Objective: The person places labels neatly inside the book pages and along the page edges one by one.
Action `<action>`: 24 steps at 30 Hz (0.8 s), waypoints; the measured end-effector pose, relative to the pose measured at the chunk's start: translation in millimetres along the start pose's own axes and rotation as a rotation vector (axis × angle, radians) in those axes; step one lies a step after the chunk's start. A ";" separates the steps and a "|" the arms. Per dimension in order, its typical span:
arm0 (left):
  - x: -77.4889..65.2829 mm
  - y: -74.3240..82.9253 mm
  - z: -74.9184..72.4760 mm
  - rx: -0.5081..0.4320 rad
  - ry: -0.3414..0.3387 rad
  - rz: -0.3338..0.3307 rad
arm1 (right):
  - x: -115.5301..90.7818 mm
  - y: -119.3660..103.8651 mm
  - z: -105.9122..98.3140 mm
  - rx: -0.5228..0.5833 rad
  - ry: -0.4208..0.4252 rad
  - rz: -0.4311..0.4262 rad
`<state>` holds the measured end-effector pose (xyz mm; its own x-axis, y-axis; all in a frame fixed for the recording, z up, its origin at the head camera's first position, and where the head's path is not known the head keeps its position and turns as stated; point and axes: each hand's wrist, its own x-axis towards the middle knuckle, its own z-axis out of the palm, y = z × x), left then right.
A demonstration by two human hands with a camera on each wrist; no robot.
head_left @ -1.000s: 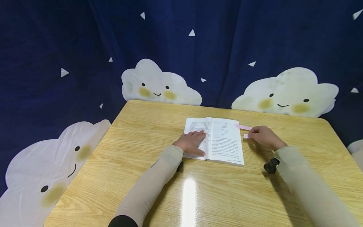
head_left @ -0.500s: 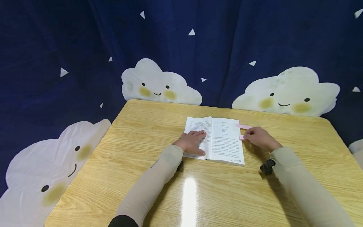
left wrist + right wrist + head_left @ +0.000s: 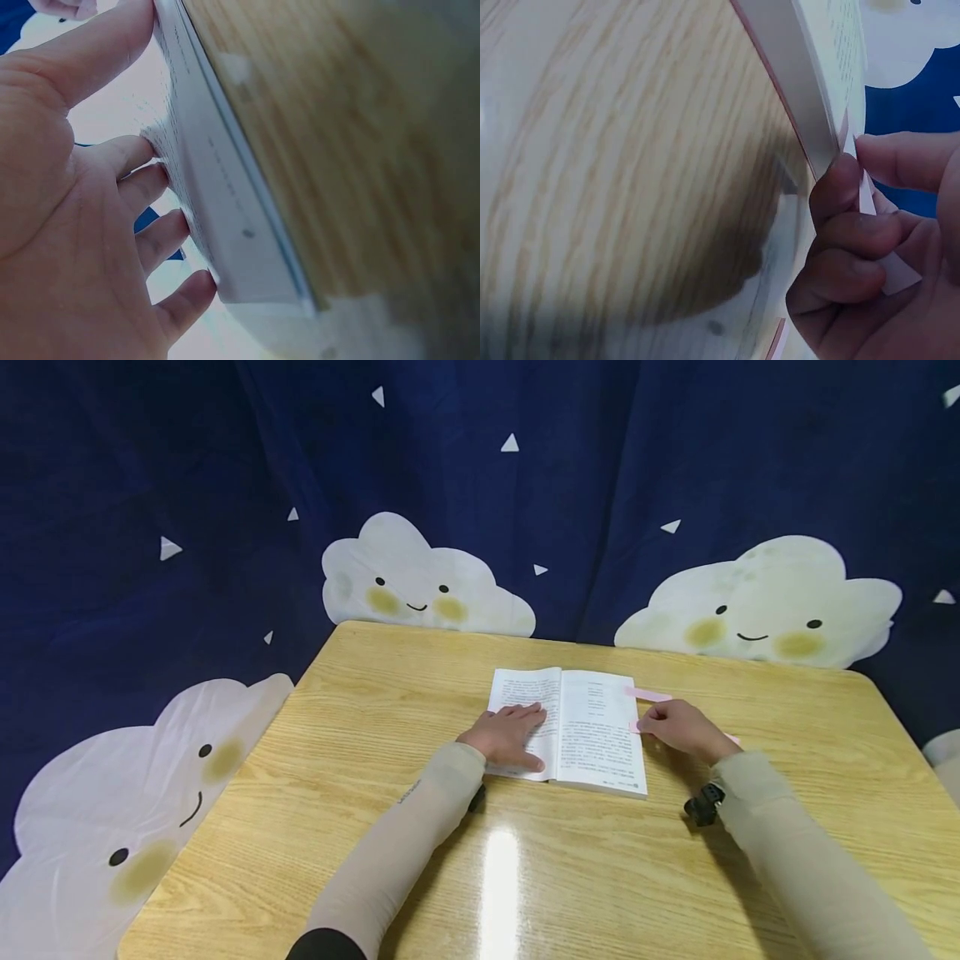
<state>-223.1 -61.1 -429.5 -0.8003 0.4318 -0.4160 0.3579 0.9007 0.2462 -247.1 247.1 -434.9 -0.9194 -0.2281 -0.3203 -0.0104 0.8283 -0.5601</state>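
Note:
An open paperback book (image 3: 600,752) lies on the wooden table. My left hand (image 3: 506,739) rests spread across its left page, fingers straight; in the left wrist view these fingers (image 3: 161,236) touch the paper. Between thumb and index finger, my right hand (image 3: 686,727) pinches a pink paper strip (image 3: 866,195) at the right page's outer edge. The strip's far end (image 3: 634,727) overlaps the page, while its near end runs back into my palm. Just above, another pink strip (image 3: 648,694) sticks out from the same page edge.
Behind the right wrist, a small pink piece (image 3: 732,739) shows on the table (image 3: 420,685), mostly hidden. A dark blue curtain (image 3: 480,468) with cloud prints hangs beyond the table's far edge. Black wrist devices (image 3: 705,804) are strapped to the arms.
My right hand has moved left with the pink strip, whose end has come from beside the book onto the page's edge. The pink piece behind the wrist has come into view. My left hand stays put.

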 end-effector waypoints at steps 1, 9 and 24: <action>0.2 0.1 0.3 0.000 0.000 -0.001 | 0.5 1.1 0.7 0.001 -0.002 0.001; 2.9 -0.4 1.5 0.008 0.001 0.000 | 2.3 7.1 3.4 0.006 0.000 -0.032; 2.3 0.4 1.7 0.001 0.013 0.000 | 1.0 4.8 3.0 -0.001 -0.017 -0.010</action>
<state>-224.0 -59.7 -431.9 -0.8064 0.4314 -0.4045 0.3586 0.9006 0.2456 -246.9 249.3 -440.3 -0.9126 -0.2446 -0.3276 -0.0194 0.8263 -0.5628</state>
